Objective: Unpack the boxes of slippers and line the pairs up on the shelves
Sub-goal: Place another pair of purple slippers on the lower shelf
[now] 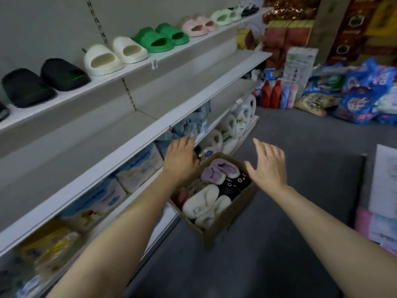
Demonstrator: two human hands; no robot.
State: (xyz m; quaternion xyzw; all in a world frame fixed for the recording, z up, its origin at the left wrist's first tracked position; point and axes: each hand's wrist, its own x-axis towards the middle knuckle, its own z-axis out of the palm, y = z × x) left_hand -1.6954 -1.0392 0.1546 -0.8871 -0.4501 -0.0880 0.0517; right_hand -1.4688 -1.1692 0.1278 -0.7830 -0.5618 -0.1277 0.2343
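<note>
A brown cardboard box [231,219] stands open on the grey floor beside the shelving. Inside lie a white fluffy pair [203,204], a purple pair [219,171], a black pair [236,183] and something red [182,195]. My left hand [181,158] hovers over the box's left rim, fingers relaxed, holding nothing. My right hand [268,166] is spread open above the box's right side, also empty. The top shelf [120,75] carries pairs in a row: black [45,82], cream [113,54], green [161,37], pink [197,24], pale green [225,16].
The middle shelf [150,127] is bare. Boxed goods [120,175] and white detergent jugs [236,121] fill the lower shelves. Bottles and blue bags [354,97] are piled on the floor at the back right. A white box [384,181] stands at right.
</note>
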